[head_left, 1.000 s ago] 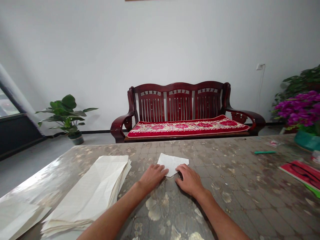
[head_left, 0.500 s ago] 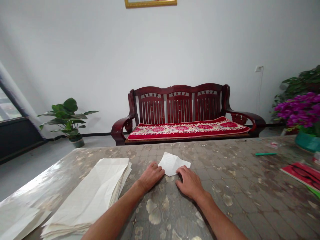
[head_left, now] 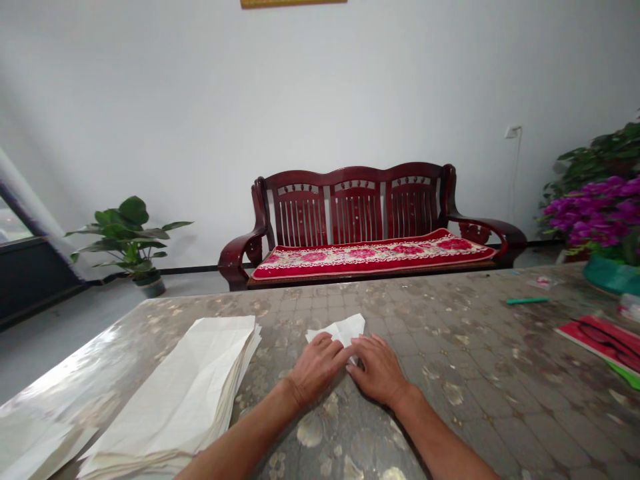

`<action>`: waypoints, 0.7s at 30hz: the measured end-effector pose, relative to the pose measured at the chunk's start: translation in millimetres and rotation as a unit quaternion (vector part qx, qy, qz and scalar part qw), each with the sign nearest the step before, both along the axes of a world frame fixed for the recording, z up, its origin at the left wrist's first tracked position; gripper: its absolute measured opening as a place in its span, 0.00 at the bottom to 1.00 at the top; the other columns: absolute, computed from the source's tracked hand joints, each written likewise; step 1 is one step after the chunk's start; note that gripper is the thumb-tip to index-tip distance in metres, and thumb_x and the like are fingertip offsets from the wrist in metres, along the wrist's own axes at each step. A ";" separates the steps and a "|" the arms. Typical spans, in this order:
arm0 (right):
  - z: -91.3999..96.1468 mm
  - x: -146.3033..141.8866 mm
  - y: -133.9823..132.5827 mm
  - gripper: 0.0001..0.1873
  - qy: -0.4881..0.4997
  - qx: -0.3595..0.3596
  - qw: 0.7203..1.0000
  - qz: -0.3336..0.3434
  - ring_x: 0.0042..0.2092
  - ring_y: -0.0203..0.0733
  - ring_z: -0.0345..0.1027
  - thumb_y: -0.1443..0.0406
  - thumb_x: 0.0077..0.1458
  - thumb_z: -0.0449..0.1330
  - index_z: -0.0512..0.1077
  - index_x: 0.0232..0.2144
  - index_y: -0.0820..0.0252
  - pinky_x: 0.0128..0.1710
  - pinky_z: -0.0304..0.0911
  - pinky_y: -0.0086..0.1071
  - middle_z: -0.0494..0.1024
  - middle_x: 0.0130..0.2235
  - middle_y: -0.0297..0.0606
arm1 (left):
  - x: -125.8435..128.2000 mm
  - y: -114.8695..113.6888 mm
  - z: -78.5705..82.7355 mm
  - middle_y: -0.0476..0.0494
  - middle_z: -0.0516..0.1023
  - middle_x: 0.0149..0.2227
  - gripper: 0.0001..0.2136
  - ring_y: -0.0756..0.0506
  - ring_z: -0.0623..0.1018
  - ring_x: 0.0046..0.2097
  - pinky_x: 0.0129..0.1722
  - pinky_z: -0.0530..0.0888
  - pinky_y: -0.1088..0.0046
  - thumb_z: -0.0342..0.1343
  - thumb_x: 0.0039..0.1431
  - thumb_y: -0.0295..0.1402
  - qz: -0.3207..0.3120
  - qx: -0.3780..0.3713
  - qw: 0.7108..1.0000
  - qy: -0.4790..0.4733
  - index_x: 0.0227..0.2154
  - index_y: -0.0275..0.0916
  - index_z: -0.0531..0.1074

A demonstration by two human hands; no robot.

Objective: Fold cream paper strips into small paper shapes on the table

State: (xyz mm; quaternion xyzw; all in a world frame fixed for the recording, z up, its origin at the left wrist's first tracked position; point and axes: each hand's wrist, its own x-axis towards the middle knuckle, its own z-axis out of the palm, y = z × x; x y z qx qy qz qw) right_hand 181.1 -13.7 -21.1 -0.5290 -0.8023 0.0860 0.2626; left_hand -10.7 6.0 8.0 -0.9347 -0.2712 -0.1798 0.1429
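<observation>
The left hand (head_left: 317,369) and the right hand (head_left: 377,371) lie palm-down on a tabletop, almost meeting at the fingertips. The left fingers (head_left: 325,350) cover the lower left part of a small piece of folded white paper (head_left: 340,330), and the right fingers (head_left: 363,348) touch its lower right edge. Neither hand shows a pinch: both lie flat in a narrow, shallow grip, pressing the paper against the table. The paper is thin and creased, with angular points, and sits near the table's middle, partly hidden by the fingers.

To the left lies a thick stack of cream paper (head_left: 175,387), its soft sheets slightly fanned and marked by long fold lines. A second pile of paper (head_left: 35,447) lies just beyond its lower left corner. The table (head_left: 475,373) has a glossy, transparent covering over a mottled grey-brown pattern. Toward the far right lie a slim green pen (head_left: 527,301) and a red booklet (head_left: 600,343). Behind the table stands a dark red wooden bench (head_left: 357,213) with a floral cushion (head_left: 373,259).
</observation>
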 end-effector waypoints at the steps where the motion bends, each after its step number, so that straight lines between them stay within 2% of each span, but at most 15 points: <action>1: 0.5 -0.2 0.0 0.15 0.005 -0.005 1.000 0.002 0.57 0.46 0.65 0.63 0.54 0.60 0.75 0.45 0.52 0.62 0.47 0.44 0.77 0.52 0.38 | 0.6 1.7 -0.4 0.47 0.75 0.35 0.13 0.45 0.74 0.39 0.48 0.69 0.65 0.50 0.65 0.29 0.003 -0.029 0.999 -0.014 0.51 0.44 0.67; 4: 2.5 -1.1 0.6 0.10 0.024 -0.019 0.999 -0.014 0.56 0.45 0.66 0.65 0.55 0.59 0.77 0.40 0.54 0.59 0.53 0.39 0.78 0.50 0.38 | -1.5 7.9 -4.4 0.48 0.78 0.37 0.12 0.45 0.75 0.41 0.45 0.69 0.69 0.53 0.63 0.29 0.037 -0.121 0.988 -0.088 0.49 0.45 0.70; 7: 4.6 -2.2 1.6 0.08 0.031 -0.038 0.998 -0.043 0.57 0.44 0.66 0.65 0.54 0.60 0.78 0.36 0.54 0.58 0.54 0.37 0.78 0.51 0.37 | -6.4 13.8 -9.9 0.48 0.79 0.38 0.11 0.45 0.75 0.44 0.46 0.68 0.70 0.55 0.60 0.30 0.120 -0.193 0.957 -0.178 0.46 0.44 0.73; 10: 6.9 -2.6 2.3 0.09 0.028 -0.046 0.997 -0.046 0.56 0.43 0.67 0.64 0.56 0.59 0.79 0.36 0.52 0.57 0.55 0.36 0.78 0.50 0.36 | -9.8 19.5 -13.5 0.48 0.80 0.33 0.07 0.45 0.76 0.39 0.40 0.68 0.72 0.54 0.61 0.34 0.201 -0.256 0.921 -0.216 0.37 0.41 0.77; 12: 8.4 -2.7 2.5 0.10 0.024 -0.044 0.998 -0.043 0.55 0.42 0.67 0.63 0.58 0.57 0.79 0.35 0.51 0.56 0.56 0.35 0.79 0.50 0.35 | -9.8 22.5 -14.0 0.48 0.80 0.30 0.10 0.46 0.77 0.36 0.36 0.67 0.74 0.51 0.62 0.36 0.226 -0.293 0.904 -0.214 0.32 0.40 0.77; 16: 9.5 -3.4 2.4 0.11 0.015 -0.035 0.998 -0.045 0.54 0.41 0.67 0.65 0.60 0.55 0.78 0.35 0.52 0.55 0.56 0.33 0.79 0.48 0.35 | -5.2 23.1 -8.9 0.47 0.82 0.35 0.12 0.46 0.79 0.38 0.37 0.68 0.75 0.50 0.63 0.35 0.253 -0.300 0.900 -0.189 0.35 0.42 0.79; 21: 7.7 -4.7 1.9 0.15 -0.018 -0.033 0.998 -0.052 0.52 0.44 0.67 0.66 0.59 0.54 0.74 0.46 0.53 0.52 0.58 0.35 0.77 0.49 0.39 | 1.1 20.0 -3.5 0.46 0.83 0.39 0.12 0.42 0.79 0.43 0.49 0.67 0.65 0.52 0.62 0.35 0.289 -0.244 0.918 -0.119 0.44 0.44 0.78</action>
